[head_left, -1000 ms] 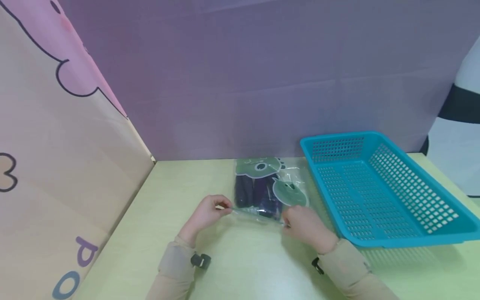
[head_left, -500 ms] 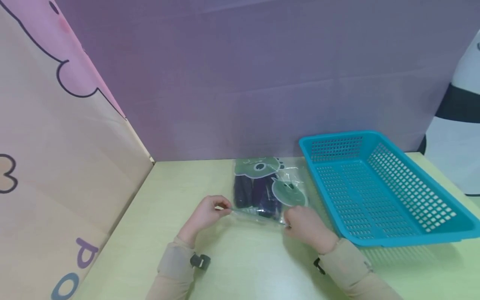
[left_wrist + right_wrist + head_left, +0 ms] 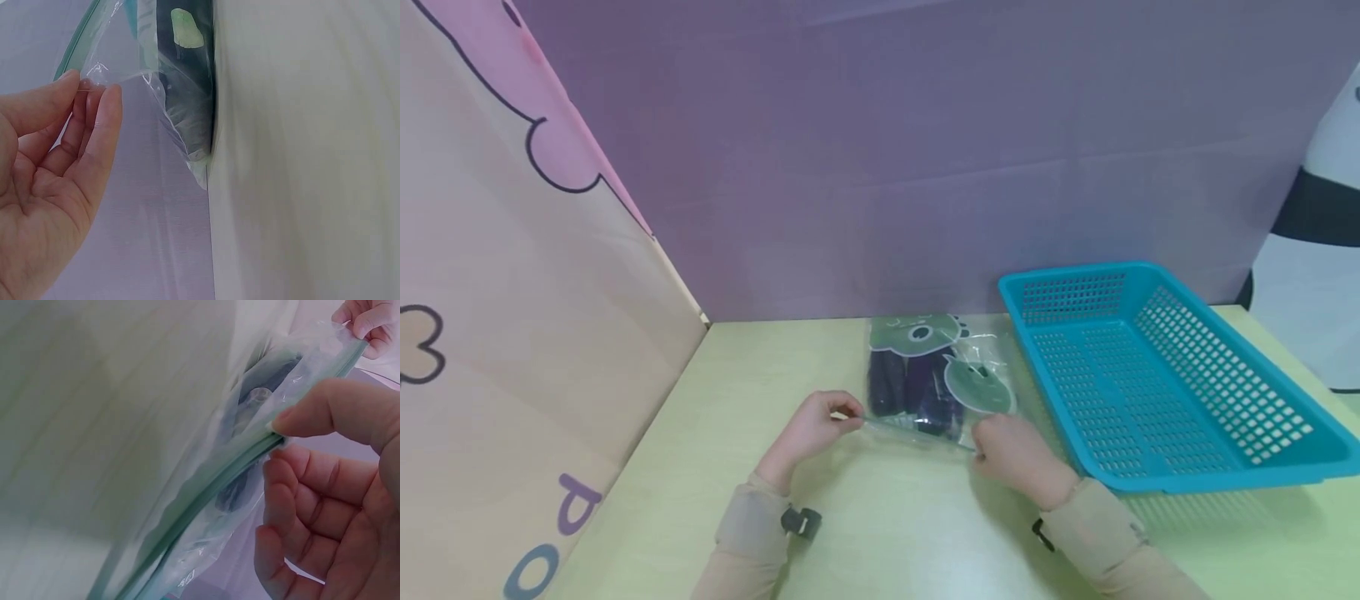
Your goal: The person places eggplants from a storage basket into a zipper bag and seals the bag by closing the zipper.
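A clear zip bag [image 3: 981,387] printed with green cartoon shapes lies on the table, its near edge raised. Dark purple-black items [image 3: 887,385] of unclear kind show through the plastic. My left hand [image 3: 817,427] pinches the left end of the bag's edge between thumb and fingertips, as the left wrist view also shows. Farther right along that edge, my right hand [image 3: 1018,457] pinches the green zip strip [image 3: 209,490]. In the right wrist view its thumb presses over the strip against the curled index finger. A stretch of strip runs past the right hand toward the bag's other end.
A blue perforated plastic basket [image 3: 1120,400] stands right of the bag, close to the right forearm. The pale table [image 3: 895,533] meets a purple backdrop [image 3: 850,208] behind and a printed cloth panel [image 3: 550,333] on the left.
My right hand has slid slightly to the right along the bag's edge. My left hand stays at the left end, and the bag and basket keep their places.
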`<state>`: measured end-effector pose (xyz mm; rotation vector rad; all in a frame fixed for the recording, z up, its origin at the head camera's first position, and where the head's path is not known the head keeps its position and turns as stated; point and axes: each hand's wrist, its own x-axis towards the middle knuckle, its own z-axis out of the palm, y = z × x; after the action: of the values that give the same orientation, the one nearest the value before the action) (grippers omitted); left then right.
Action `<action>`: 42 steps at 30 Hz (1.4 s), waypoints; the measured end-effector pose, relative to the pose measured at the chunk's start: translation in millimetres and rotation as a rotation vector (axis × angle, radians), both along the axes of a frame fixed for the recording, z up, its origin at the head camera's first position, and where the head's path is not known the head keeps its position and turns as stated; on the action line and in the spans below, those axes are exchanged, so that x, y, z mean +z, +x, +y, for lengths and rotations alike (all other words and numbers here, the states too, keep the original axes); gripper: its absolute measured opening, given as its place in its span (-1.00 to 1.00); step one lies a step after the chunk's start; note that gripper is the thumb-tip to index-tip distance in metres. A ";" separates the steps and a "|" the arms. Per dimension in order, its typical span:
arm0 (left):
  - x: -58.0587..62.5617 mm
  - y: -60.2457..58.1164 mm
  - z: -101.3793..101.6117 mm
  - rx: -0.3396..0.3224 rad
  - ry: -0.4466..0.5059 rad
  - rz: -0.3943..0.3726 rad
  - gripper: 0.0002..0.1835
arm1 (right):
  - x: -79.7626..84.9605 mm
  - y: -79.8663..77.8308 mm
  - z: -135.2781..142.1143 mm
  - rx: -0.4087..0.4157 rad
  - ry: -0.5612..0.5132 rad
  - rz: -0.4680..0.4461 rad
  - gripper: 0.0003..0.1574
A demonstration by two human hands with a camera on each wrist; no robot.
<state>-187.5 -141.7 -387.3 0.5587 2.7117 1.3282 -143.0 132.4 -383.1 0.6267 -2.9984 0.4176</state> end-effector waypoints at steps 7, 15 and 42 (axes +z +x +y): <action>-0.4 -0.1 -0.2 0.002 -0.008 0.003 -0.95 | -2.2 -1.2 1.7 -0.003 0.004 0.005 -0.74; 0.1 0.1 -0.4 -0.008 -0.008 0.007 -0.95 | -5.8 -1.0 4.2 0.019 0.047 0.056 -0.76; 0.3 -0.4 -1.1 -0.021 -0.008 0.004 -0.94 | -5.0 5.0 3.9 -0.048 0.099 0.035 -0.80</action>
<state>-187.9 -142.9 -387.0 0.5890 2.7052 1.3122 -138.0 136.3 -388.1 0.5606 -3.0085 0.2543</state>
